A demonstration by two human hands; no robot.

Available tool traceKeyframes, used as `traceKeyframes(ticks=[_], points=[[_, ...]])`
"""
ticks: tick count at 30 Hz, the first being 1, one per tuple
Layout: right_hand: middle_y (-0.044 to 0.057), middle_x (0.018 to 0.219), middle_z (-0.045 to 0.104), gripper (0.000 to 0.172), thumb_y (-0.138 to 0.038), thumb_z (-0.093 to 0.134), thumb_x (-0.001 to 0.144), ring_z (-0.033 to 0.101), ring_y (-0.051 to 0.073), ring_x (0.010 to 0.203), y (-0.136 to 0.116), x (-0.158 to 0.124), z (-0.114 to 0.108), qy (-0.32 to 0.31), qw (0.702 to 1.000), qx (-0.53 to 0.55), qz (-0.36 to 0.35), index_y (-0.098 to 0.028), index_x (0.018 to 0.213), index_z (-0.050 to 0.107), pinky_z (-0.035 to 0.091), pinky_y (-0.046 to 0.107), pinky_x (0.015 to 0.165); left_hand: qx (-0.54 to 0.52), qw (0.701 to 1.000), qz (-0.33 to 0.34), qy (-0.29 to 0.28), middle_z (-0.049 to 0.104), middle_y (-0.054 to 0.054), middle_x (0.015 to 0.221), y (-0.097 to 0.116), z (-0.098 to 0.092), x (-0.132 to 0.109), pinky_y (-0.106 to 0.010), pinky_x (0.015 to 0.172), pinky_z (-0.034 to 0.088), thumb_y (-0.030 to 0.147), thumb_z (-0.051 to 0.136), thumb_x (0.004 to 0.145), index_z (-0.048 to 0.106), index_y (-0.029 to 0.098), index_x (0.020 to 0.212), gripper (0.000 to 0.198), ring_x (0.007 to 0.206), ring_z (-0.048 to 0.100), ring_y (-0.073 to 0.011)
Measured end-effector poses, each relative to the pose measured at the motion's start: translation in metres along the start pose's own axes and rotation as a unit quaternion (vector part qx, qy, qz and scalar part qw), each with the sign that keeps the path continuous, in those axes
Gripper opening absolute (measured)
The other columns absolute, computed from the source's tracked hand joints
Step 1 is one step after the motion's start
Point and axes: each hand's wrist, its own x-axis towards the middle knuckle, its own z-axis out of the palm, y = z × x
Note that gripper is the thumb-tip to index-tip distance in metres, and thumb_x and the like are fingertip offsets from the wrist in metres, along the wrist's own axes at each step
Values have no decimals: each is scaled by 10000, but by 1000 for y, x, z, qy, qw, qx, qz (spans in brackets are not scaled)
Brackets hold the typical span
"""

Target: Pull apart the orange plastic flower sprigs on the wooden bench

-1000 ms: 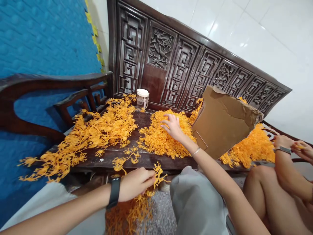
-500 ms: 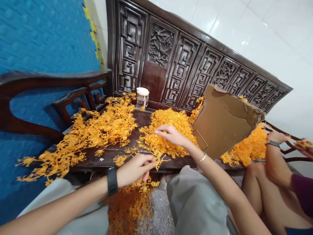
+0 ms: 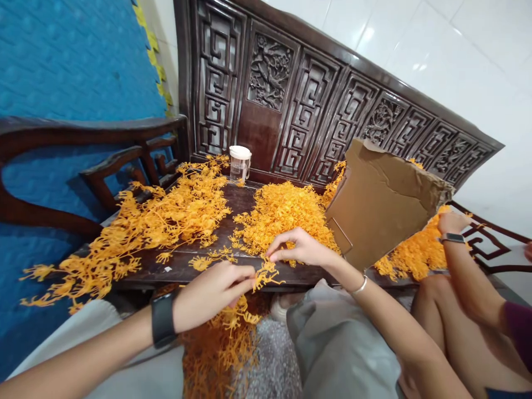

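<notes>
Orange plastic sprig pinched by both hands at the bench's near edge.

L hand has thumb and fingers clamped on the sprig's near end; R hand w/ fingertips together on its far end, beside the middle sprig pile. Risk: thin branches look likely to snap or snag on the pile if tugged, and loose bits could slip off the bench edge onto the floor heap. Bare wood lies between the piles; cardboard sheet and a co-worker's hand crowd the right; lidded jar stands far.
</notes>
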Motion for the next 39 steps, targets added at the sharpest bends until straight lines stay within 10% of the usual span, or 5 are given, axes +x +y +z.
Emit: traceKeyframes(ticks=[8,12,16,30,39], points=[[-15,621,558,95,-177,511,778,501,92,574,20,0,1,171,982,-74,35,-158,689,537,399,211,564,32,994,-47,96,492,9,506,-7,9,-8,-251,552,342,448,335,813,632,219,775,376,513,503,-169],[-8,632,545,98,-229,540,751,486,104,586,43,-8,-47,436,895,-91,39,-157,687,524,391,227,574,6,992,-56,109,647,-34,649,-7,16,-23,-266,574,400,488,365,787,674,250,798,390,596,578,-199],[11,728,560,194,-341,586,737,469,102,623,58,-28,-79,529,836,-145,-8,-148,728,585,380,233,594,14,997,-25,73,681,-45,660,-12,30,-37,-283,596,439,500,357,799,683,285,776,391,639,614,-221],[37,812,592,138,-280,478,856,507,129,708,56,24,-28,265,916,-299,-46,-174,834,563,398,247,696,82,997,-6,-14,603,-37,625,1,24,3,-254,578,363,342,359,840,599,220,698,304,619,581,-199],[122,1022,561,163,-117,460,846,487,210,945,63,61,-10,128,863,-489,-1,-139,910,609,354,347,824,-110,994,-23,13,509,54,463,-5,6,22,-205,430,351,458,372,830,413,210,625,324,367,446,-102]])
